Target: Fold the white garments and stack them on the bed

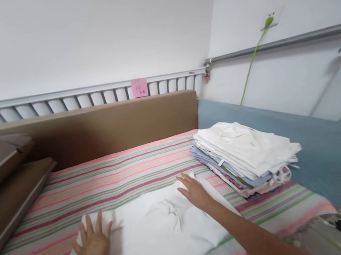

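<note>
A white garment (156, 235) lies spread on the striped cloth, with a small gathered crease near its middle. My left hand (94, 248) rests flat on the garment's left part, fingers spread. At the upper right edge of the same garment is my right hand (195, 191), its fingers apart and touching the fabric. To the right of that hand sits a stack of folded clothes (249, 153), white pieces on top and blue, pink and patterned ones below. Thin white ties hang from the stack's front corner.
Brown cardboard packages (11, 195) are piled at the left. A brown padded board (117, 126) stands along the back below a white radiator (86, 99) bearing a pink note (140, 88). Blue fabric (291, 137) covers the right side. A green cord (251, 62) hangs from the wall socket.
</note>
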Tool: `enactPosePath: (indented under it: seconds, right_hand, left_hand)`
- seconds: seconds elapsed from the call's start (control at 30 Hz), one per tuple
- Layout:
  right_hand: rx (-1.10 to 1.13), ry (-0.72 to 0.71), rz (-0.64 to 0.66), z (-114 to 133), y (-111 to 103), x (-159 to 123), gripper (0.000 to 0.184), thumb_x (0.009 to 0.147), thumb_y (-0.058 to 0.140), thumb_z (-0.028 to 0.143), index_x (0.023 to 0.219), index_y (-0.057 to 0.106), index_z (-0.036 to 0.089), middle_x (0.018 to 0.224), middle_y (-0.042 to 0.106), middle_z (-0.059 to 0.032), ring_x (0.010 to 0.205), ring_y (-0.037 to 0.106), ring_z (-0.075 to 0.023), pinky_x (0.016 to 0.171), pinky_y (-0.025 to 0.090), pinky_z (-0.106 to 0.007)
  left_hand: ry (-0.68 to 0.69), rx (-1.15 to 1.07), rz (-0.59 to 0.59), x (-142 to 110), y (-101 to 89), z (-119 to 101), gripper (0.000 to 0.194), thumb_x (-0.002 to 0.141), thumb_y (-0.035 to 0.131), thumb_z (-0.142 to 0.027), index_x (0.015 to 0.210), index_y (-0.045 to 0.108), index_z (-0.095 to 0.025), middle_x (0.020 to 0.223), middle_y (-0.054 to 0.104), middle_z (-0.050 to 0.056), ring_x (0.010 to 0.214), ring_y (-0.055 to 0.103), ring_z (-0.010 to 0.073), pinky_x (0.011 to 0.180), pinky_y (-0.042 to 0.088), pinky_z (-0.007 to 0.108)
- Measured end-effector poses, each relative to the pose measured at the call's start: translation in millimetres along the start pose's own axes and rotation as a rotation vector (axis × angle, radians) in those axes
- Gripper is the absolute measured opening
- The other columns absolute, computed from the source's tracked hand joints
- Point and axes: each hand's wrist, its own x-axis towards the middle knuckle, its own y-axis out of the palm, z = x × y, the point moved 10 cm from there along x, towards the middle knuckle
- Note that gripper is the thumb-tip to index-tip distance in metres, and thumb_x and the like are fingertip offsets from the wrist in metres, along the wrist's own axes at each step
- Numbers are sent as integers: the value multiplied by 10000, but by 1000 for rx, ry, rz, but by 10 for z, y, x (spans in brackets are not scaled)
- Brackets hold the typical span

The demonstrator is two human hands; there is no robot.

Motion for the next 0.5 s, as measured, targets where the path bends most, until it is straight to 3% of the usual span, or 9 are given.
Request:
enactPosePath:
  seconds: [0.1, 0.27, 0.37, 0.5]
  right_hand:
    - [136, -66, -201, -61, -347, -453, 414, 906, 379, 366, 1244, 537, 186, 1379, 459, -98, 1303, 370, -210, 1081, 306, -405]
    - [126, -45, -361, -555, -554, -1363, 358, 899, 394, 345, 1158, 599, 207, 1331, 509, -102, 1279, 406, -250, 1058, 348, -466]
    - [68, 24, -326, -830, -582, -1784, 366, 895, 399, 343, 1181, 596, 226, 1364, 476, -95, 1291, 390, -263, 1055, 347, -492]
    - [76, 12, -163, -905, -537, -2013, 399, 877, 433, 301, 1258, 543, 254, 1418, 407, -54, 1319, 346, -247, 1073, 325, -468]
  left_hand:
    - [158, 29, -21, -469, -214, -543, 529, 905, 240, -405, 1410, 282, -252, 1528, 184, 85, 1410, 90, 274, 1085, 162, 561]
    - [490, -11, 30, -1127, -209, -1775, 533, 894, 272, -397, 1409, 273, -259, 1512, 208, 28, 1403, 136, 255, 1102, 197, 525]
    - [545, -35, 8, -1228, -89, -2258, 548, 886, 287, -405, 1405, 285, -230, 1502, 225, 43, 1395, 167, 264, 1093, 232, 519]
    - [542, -28, 27, -1225, 318, -2549, 528, 873, 300, -392, 1355, 393, -199, 1465, 323, 62, 1372, 232, 284, 1070, 268, 529]
